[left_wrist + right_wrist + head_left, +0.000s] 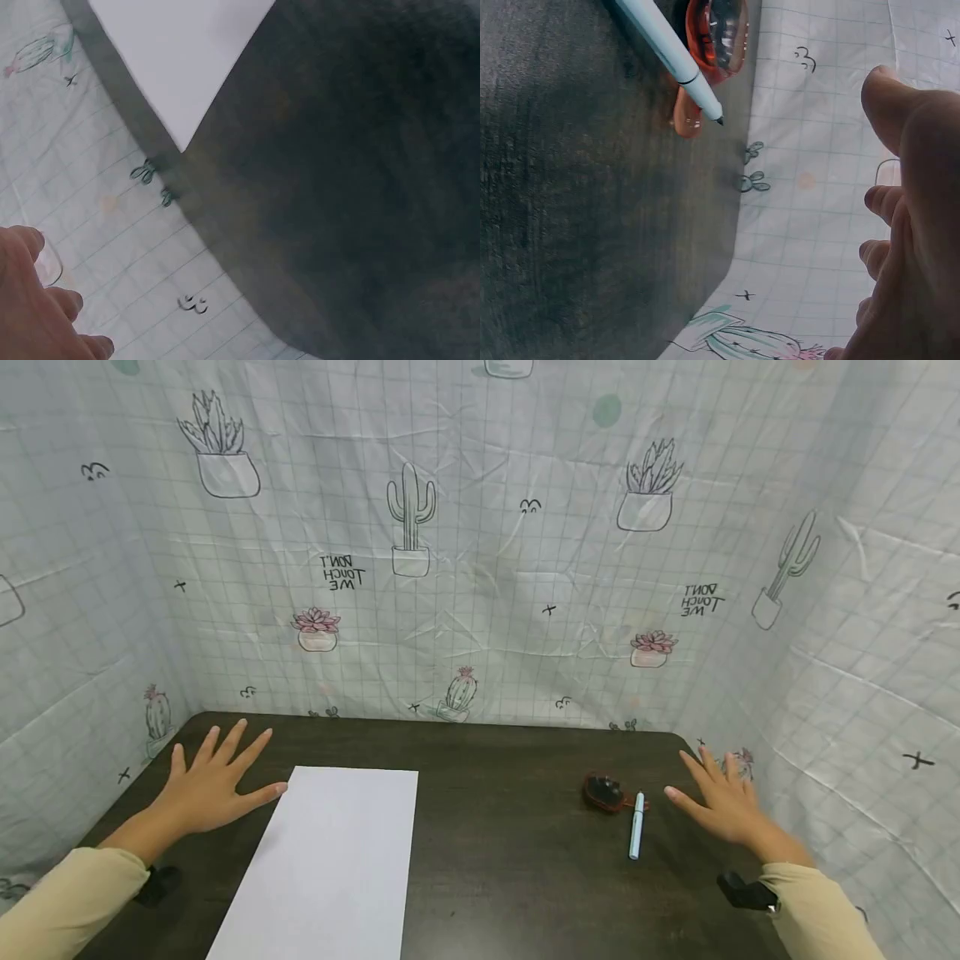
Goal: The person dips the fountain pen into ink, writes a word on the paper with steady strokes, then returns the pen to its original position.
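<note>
My left hand (204, 793) is held over the left side of the dark table, fingers spread and straight, holding nothing. Its thumb tip appears beside the far left corner of a white sheet of paper (337, 860); contact cannot be told. On the right, my right hand (726, 803) hovers with fingers extended, also holding nothing. Nearest to it lies a light blue pen (636, 835), its dark tip (719, 121) pointing away from me. The pen lies across the tab of a small, glossy, reddish-orange translucent oval object (699, 37) with a dark middle (604, 790).
The dark tabletop (510, 843) has rounded far corners. Pale grid-patterned cloth (480, 610) with cactus drawings surrounds it at the back and both sides. Dark bands with devices sit at the left wrist (157, 887) and right wrist (746, 892).
</note>
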Tool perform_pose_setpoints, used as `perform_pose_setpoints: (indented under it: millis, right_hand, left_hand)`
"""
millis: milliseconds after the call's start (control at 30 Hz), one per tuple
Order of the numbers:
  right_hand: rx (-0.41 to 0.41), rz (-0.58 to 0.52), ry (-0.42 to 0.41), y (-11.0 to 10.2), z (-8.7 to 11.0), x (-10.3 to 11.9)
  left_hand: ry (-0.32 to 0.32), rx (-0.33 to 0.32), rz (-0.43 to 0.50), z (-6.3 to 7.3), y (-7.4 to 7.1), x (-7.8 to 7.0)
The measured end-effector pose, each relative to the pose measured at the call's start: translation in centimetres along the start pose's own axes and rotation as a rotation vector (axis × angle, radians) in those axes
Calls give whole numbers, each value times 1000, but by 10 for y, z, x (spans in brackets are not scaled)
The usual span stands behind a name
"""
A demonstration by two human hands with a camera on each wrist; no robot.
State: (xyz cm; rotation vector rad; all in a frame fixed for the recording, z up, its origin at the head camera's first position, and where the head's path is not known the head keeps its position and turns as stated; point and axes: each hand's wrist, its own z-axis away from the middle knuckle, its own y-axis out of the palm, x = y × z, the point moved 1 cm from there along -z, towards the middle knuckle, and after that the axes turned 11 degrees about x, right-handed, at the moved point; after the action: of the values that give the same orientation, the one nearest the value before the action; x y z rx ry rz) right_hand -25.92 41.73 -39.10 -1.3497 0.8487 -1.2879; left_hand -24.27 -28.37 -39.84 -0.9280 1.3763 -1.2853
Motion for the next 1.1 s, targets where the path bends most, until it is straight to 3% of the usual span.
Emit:
perform_pose_setpoints:
  millis: [467,833,1100]
  right_hand:
    - [10,-22,-7,22,-2,-3]
    - [4,-98,-32,39,-3,-5]
    - [28,-162,-30,51,-4,-4]
  left_hand:
    - [148,120,190,14,49,-5]
    - [187,213,256,16,74,4]
    - [189,280,235,16,86,10]
